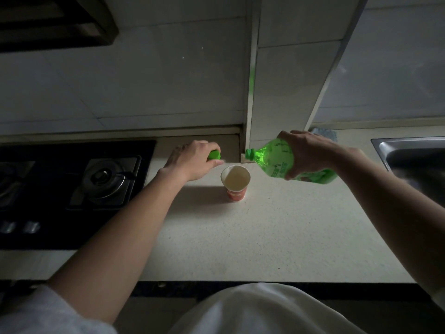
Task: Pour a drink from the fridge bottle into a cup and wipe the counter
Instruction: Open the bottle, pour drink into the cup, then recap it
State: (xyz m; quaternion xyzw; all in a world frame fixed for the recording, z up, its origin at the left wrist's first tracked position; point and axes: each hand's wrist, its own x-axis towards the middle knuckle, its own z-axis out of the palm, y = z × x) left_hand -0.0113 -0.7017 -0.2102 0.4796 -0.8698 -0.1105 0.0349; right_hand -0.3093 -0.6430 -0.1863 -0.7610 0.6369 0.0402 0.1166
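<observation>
A: Where's the bottle [272,160]?
B: Green plastic, uncapped, tipped almost flat in the right hand [305,153], with its mouth pointing left, just above the cup [236,183] at its far right rim
A: And the cup?
B: Paper, red outside, white inside, upright on the pale table [240,237], with pale liquid in it
A: The cap [214,155]?
B: Green, pinched in the left hand [192,160], just left of the cup. A bluish cloth [325,134] lies by the wall

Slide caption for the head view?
Right hand tilts green bottle toward paper cup on counter; left hand holds its cap.
</observation>
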